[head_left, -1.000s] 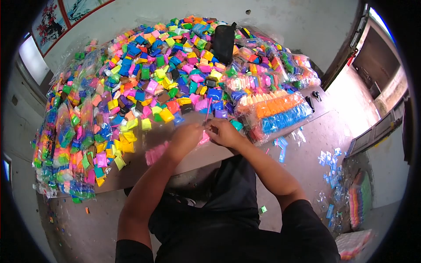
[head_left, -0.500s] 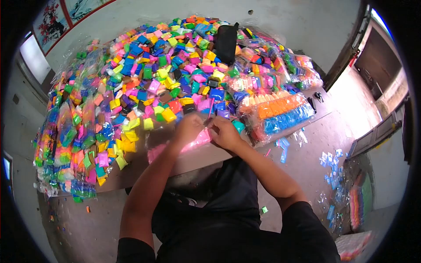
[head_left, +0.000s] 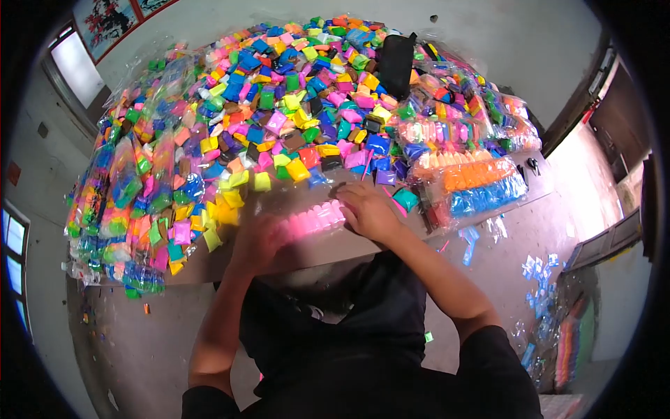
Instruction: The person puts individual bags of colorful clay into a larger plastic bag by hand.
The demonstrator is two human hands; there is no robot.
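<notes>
A clear bag holding a row of pink packets (head_left: 314,219) lies near the table's front edge. My left hand (head_left: 259,241) is at the bag's left end, blurred, so its fingers cannot be made out. At the right end, my right hand (head_left: 368,211) rests on the clear plastic with its fingers spread. Just beyond the bag lies a heap of small coloured packets (head_left: 296,170). A teal packet (head_left: 405,198) is to the right of my right hand.
Bags of orange and blue packets (head_left: 481,183) lie on the table's right side. A black pouch (head_left: 396,64) tops the heap. Black scissors (head_left: 533,165) sit at the right edge. Filled clear bags (head_left: 125,202) line the left. Blue-white scraps (head_left: 539,276) litter the floor.
My hands have moved apart; the left went down and left to the bag's left end, and the right opened out over its right end. The whole view has shifted slightly.
</notes>
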